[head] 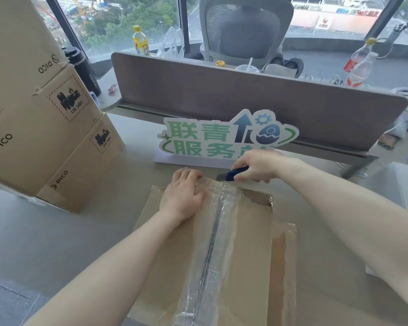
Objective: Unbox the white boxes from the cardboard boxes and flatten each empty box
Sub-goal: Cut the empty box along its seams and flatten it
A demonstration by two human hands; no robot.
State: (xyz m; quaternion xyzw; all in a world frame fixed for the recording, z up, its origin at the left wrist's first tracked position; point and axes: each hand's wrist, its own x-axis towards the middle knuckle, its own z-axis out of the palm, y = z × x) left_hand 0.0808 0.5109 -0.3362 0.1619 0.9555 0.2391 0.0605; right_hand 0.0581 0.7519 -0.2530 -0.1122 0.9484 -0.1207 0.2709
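Note:
A cardboard box [245, 243] stands right in front of me, its top flaps sealed by clear tape along the centre seam. My left hand [183, 196] lies flat on the far left of the top flap, fingers curled over the far edge. My right hand [257, 167] grips a blue utility knife [233, 174], its blade at the far end of the taped seam. A strip of tape hangs loose at the box's right side. No white box is visible.
A stack of sealed PICO cardboard boxes [45, 128] fills the left of the grey desk [57, 231]. A green-and-white sign [222, 137] stands just beyond the box, in front of a brown divider panel [245, 95]. Bottles and an office chair [245, 27] are behind it.

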